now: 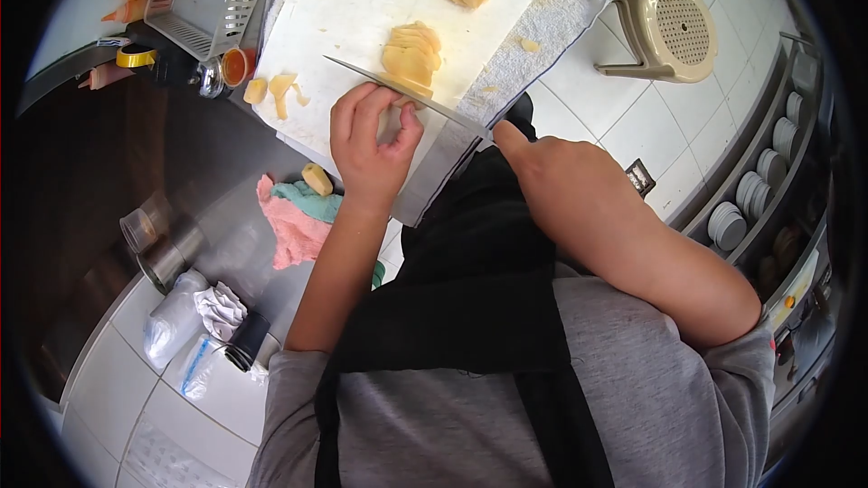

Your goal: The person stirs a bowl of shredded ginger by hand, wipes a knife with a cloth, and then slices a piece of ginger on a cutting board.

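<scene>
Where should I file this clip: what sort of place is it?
Most likely a kitchen, perhaps a commercial one: a knife slices pale food on a white cutting board, a dish rack stands beside it, and stacked dishes line the shelves.

Your bench [226,248] is grey steel. At the far end a white towel [561,18] lies flat on it, and the white cutting board [353,0] sits on the towel. Left of the board stand a dish rack [212,9], a small orange cup [237,66] and a yellow tape roll [136,56]. Near the board's front edge a pink cloth [289,233] and a teal cloth [312,201] lie bunched together, with a pale peeled piece [316,179] against the teal one. Further left are a clear plastic cup [140,228] and a metal cup [165,264]. Plastic bags [172,323] lie nearest you; whether they rest on steel or tile is unclear.
</scene>
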{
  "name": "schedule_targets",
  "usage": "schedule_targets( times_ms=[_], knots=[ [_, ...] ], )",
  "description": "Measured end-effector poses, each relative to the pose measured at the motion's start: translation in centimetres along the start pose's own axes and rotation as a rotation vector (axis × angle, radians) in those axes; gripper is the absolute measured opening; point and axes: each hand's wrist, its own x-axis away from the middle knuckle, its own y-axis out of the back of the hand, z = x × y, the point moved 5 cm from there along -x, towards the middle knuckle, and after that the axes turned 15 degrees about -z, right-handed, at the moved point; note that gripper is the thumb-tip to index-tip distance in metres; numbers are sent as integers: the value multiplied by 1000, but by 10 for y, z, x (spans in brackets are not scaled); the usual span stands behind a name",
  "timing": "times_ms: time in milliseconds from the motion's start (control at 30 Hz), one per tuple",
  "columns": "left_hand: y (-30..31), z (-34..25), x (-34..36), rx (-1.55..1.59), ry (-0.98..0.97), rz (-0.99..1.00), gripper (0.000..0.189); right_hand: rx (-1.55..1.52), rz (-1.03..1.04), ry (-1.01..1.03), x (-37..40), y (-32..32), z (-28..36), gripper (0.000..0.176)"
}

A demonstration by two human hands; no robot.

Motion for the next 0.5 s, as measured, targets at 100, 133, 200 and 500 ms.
schedule_targets(
  times_ms=[100, 133, 200, 500],
  knots=[
    [0, 0, 1, 7, 13, 6, 32, -57, -66, 26, -10, -8, 1, 12],
    [0, 0, 0, 3, 15, 7, 32, -55, -67, 27, -9, -7, 1, 12],
    [-1, 1, 1, 7, 15, 7, 31, -19, -40, 12, -7, -5, 0, 12],
    [-2, 2, -1, 32, 17, 19, 30, -53, -69, -31, -39, -35, 4, 11]
  ],
)
